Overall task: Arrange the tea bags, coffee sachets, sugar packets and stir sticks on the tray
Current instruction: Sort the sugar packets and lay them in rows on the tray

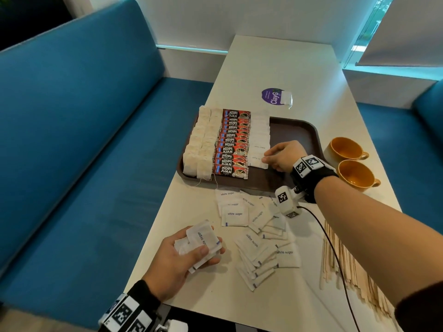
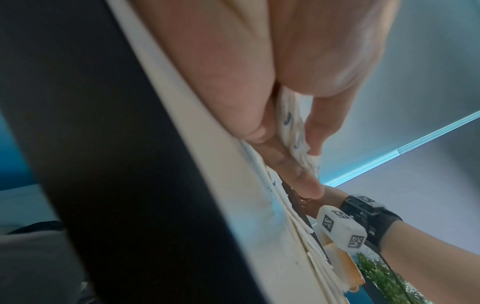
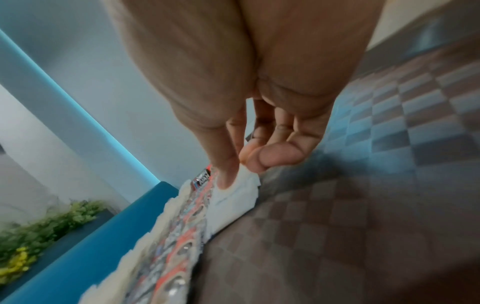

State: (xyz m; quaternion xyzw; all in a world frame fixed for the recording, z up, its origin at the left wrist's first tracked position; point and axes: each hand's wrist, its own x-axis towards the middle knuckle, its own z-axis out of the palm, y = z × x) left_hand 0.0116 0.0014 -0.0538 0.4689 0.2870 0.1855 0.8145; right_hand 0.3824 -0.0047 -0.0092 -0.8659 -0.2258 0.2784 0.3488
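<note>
A dark brown tray (image 1: pixel 294 130) holds two rows of tea bags (image 1: pixel 199 144), a column of red Kopi Juan coffee sachets (image 1: pixel 233 143) and a column of white sugar packets (image 1: pixel 260 135). My right hand (image 1: pixel 279 155) pinches the nearest sugar packet (image 1: pixel 257 161) of that column at its right edge, low over the tray; the same sugar packet (image 3: pixel 233 197) shows under the fingertips in the right wrist view. My left hand (image 1: pixel 191 250) grips a stack of sugar packets (image 1: pixel 203 240) near the table's left edge, also seen as the stack (image 2: pixel 293 131). Loose sugar packets (image 1: pixel 254 226) lie before the tray. Wooden stir sticks (image 1: pixel 347 271) lie at the right.
Two orange cups (image 1: pixel 347 149) stand right of the tray. One tea bag (image 1: pixel 286 97) lies on a purple round sticker (image 1: pixel 272 95) beyond the tray. A black cable (image 1: pixel 335 259) runs from my right wrist across the stir sticks. Blue bench seats (image 1: pixel 84 140) flank the table.
</note>
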